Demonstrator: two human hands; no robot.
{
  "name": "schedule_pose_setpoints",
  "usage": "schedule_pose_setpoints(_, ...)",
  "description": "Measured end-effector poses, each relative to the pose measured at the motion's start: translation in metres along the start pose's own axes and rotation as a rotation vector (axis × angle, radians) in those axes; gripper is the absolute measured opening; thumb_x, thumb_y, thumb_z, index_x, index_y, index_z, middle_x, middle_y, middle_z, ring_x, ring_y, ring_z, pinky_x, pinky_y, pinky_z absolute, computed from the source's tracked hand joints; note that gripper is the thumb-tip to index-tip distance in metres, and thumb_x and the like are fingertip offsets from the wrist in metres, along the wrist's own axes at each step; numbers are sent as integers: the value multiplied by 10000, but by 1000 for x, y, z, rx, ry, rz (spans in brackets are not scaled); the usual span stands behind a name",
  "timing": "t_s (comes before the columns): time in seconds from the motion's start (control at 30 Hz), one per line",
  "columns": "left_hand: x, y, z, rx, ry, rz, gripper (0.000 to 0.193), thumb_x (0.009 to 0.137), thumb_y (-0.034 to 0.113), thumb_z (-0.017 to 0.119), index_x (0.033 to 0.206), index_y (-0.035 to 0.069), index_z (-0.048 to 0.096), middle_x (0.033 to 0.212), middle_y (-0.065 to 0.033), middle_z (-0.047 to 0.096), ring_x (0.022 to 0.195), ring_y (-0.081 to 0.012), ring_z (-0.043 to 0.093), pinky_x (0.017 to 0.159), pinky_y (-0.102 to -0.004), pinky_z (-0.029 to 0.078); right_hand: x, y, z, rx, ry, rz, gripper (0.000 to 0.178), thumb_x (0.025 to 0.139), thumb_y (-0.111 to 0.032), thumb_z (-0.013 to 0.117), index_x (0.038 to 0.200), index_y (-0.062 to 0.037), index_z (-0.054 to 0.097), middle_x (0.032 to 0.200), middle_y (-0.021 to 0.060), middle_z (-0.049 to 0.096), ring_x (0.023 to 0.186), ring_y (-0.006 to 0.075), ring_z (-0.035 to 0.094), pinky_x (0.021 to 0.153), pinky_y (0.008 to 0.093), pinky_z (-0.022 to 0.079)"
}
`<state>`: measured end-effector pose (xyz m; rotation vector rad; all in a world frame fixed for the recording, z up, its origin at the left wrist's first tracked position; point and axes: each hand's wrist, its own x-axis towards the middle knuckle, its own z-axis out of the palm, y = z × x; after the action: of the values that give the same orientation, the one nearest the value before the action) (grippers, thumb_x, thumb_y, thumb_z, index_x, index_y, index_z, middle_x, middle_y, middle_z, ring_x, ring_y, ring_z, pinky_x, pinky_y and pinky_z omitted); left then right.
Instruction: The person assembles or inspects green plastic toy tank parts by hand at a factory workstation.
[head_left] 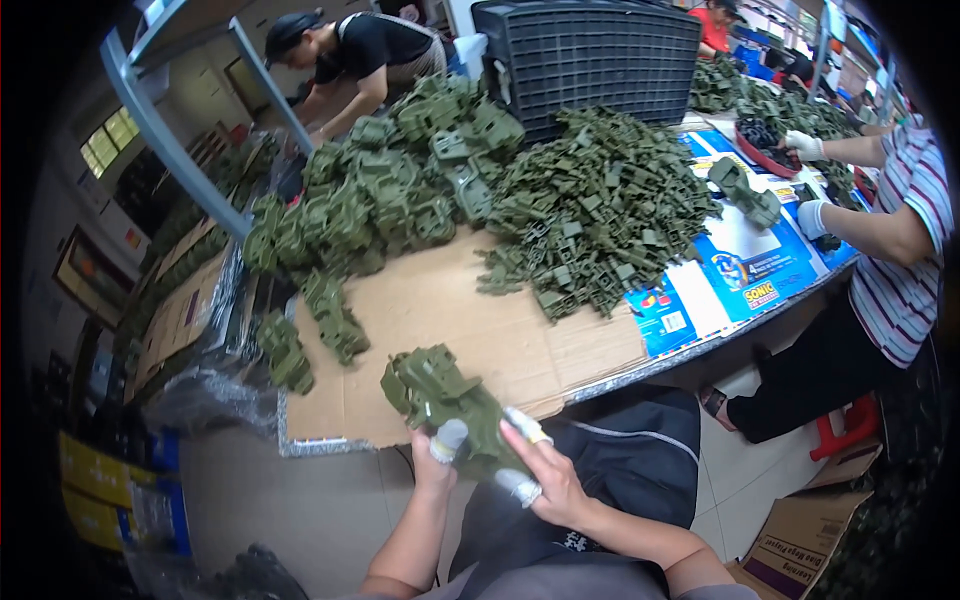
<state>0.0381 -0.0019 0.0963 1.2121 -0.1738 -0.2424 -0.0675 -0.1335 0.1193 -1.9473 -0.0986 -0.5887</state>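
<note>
An olive-green moulded plastic shell, shaped like a toy vehicle body, is held over the near edge of the table, close to my lap. My left hand is closed on its near left side, with the thumb on top. From the right, my right hand grips the near end with its fingers along the side. Pale coverings wrap several of my fingertips. Beyond the shell lies a heap of small green plastic parts. A pile of similar large shells is at the far left of the table.
Cardboard covers the table in front of me. Two loose shells lie at its left edge. A black crate stands behind the heap. At right, a gloved co-worker stands by a red basket; another person bends over behind.
</note>
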Motion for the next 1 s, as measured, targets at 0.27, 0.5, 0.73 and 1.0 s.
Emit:
schedule_pose_setpoints(0.27,0,11,-1,110,-54,19,436,882,216,518,1267,78,368,1170,-76,500,1025,-193,527,860,-342,459,0,-3,-12,46,-201,17,603,853,-231,570,1375,-99,298,1391,223,269,1274,353,309,1010,367,303)
schedule_pose_setpoints(0.5,-17,-1,20,-107,-138,106,649,842,422,549,1351,127,277,1208,-95,462,1067,-220,493,916,-359,416,-14,21,-17,1037,-247,480,660,847,-162,591,1397,-80,236,1411,82,260,1231,203,365,1001,316,312)
schedule_pose_setpoints(0.73,-51,47,6,1096,-575,719,973,697,346,716,1416,113,104,1294,-179,373,1205,-319,382,1037,-492,227,-55,32,-56,55,-438,337,687,741,-116,634,1349,-95,315,1187,198,512,1084,320,523,896,382,432)
schedule_pose_setpoints(1.0,-61,-11,9,1339,-1258,51,763,685,83,591,1363,22,244,1084,-218,543,1011,-345,524,948,-415,363,-89,45,-33,-231,-736,317,675,680,-14,528,1319,7,314,1100,258,505,1046,387,499,881,403,425)
